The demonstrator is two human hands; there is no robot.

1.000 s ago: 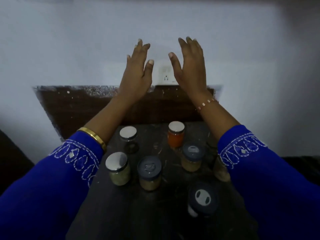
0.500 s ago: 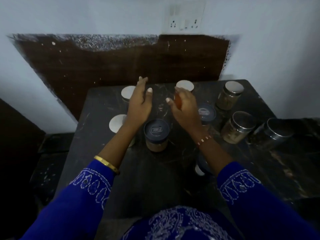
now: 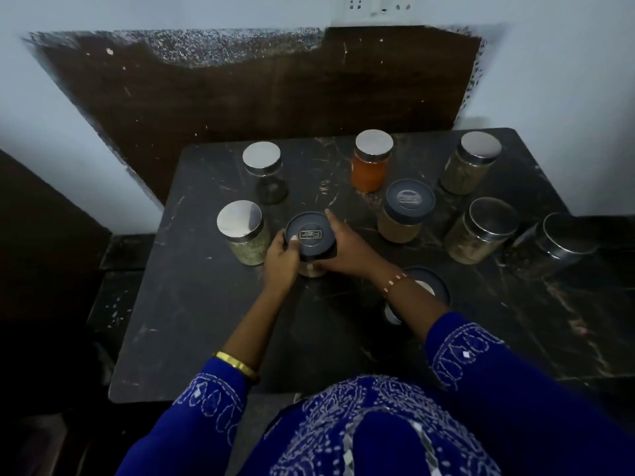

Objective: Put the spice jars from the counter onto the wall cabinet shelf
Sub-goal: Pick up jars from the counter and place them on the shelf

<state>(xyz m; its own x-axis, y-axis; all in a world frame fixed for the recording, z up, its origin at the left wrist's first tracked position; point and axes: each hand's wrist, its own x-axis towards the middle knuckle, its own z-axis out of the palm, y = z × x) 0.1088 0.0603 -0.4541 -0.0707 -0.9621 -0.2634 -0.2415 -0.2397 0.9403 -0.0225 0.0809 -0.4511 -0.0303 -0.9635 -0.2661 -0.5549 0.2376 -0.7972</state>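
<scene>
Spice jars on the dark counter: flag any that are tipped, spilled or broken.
Nothing stands out. The orange-filled glass jar with a steel lid and its neighbours stand upright, lids on, on the dark counter; no spill is visible, though the light is dim.

Counter (image 3: 192, 338): against the wall, socket plate (image 3: 376, 3) above it.
Middle: dark-lidded jar (image 3: 311, 240) between left hand (image 3: 280, 261) and right hand (image 3: 347, 250).
Left of it: steel-lidded jar (image 3: 242, 231); behind that, another jar (image 3: 264, 171).
Back: jar of sauce (image 3: 371, 161); rightward, corner jar (image 3: 470, 163).
Right: second dark-lidded jar (image 3: 405, 211), then two more jars (image 3: 481, 230).
Near edge: low container (image 3: 433, 290) under the right wrist.
</scene>
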